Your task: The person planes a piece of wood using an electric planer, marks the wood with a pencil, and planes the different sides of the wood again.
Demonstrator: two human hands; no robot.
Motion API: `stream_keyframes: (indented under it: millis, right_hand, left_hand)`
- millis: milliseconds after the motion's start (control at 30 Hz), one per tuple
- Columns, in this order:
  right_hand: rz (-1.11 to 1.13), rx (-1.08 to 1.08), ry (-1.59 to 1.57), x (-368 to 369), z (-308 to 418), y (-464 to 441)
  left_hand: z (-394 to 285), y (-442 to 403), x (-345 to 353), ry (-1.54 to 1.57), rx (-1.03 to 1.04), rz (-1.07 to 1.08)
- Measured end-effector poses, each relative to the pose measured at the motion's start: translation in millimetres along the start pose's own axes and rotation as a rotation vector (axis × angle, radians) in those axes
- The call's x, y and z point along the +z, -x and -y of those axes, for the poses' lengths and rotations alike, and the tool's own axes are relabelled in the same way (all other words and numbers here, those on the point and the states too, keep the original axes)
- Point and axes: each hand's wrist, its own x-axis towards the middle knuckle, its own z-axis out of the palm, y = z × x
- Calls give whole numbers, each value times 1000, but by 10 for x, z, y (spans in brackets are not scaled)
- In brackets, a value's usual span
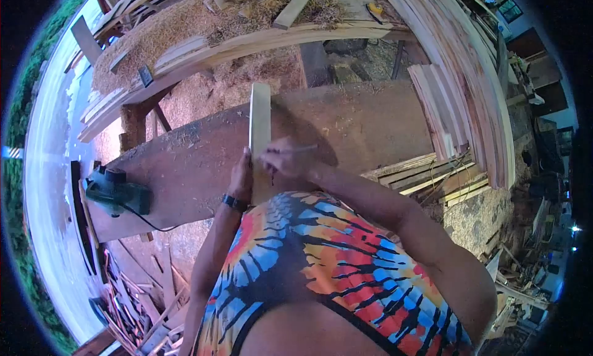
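A pale wooden board point(260, 118) extends away from my body over the brown workbench point(370, 118). Against the board's left edge lies my left hand point(242, 177), its fingers pressed together along the wood, with a dark watch on the wrist. On the board's right side is my right hand point(287, 158), its fingers curled round a thin, pencil-like tool point(304, 149) that points to the right. The near end of the board meets the front of my colourful shirt.
A green power tool point(117, 191) with a black cord sits at the bench's left end. Long planks point(460, 66) are stacked at the right. Beyond the bench, wood shavings point(179, 38) cover a beam structure, with a yellow tool point(374, 11). Scrap wood point(148, 294) lies at the lower left.
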Motion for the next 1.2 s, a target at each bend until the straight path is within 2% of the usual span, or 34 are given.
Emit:
stream_keyframes:
  millis: [67, 133, 167, 200, 300, 400, 500, 533, 600, 667, 733, 767, 800, 867, 967, 1033, 1133, 1200]
  right_hand:
    - [-25, 161, 23, -199, 203, 87]
    - [-187, 215, -33, -349, 43, 106]
    - [-335, 180, -98, -377, -275, 39]
    - [-477, 142, -159, -427, -299, 7]
    - [-596, 44, -85, -512, -326, 178]
    - [-440, 140, -184, -529, -427, 324]
    - [-506, 139, -113, -402, -475, 294]
    - [-529, 148, -151, -373, -426, 283]
    - [-821, 70, 29, -177, -567, 110]
    - [-707, 401, -101, -511, 154, 236]
    - [-750, 472, -93, -675, 171, 317]
    - [-838, 383, -8, -649, -282, 308]
    - [-917, 290, 81, -696, -556, 322]
    - [-883, 373, 210, -862, -616, 513]
    - [-828, 519, 381, -1057, -788, 807]
    - [-756, 652, 406, -1192, -587, 1002]
    - [-846, 608, 566, -1424, -1270, 1289]
    - [-975, 642, 837, -1785, -1431, 1492]
  left_hand:
    - [-83, 58, 73, -27, -21, -4]
    - [-89, 37, 91, -38, -41, 45]
    - [-86, -23, 64, -35, -45, 93]
    - [-108, -56, 57, -26, -47, 139]
    - [-121, -75, -12, 14, -67, 211]
    - [-204, -169, 44, 129, -84, 356]
    - [-296, -297, 265, 201, -153, 351]
    - [-341, -226, 420, 116, -100, 327]
    - [-371, -91, 740, -54, 9, 304]
    - [-83, -308, 767, -316, 81, 400]
    - [140, -518, 665, -485, 96, 568]
    - [180, -572, 606, -526, 67, 676]
    - [115, -468, 735, -555, 13, 671]
    - [-121, -99, 992, -612, -94, 637]
    - [-59, -238, 809, -575, -153, 594]
    - [-41, -281, 727, -555, -162, 558]
    - [-63, -257, 765, -542, -128, 532]
    - [-104, -214, 781, -521, -132, 495]
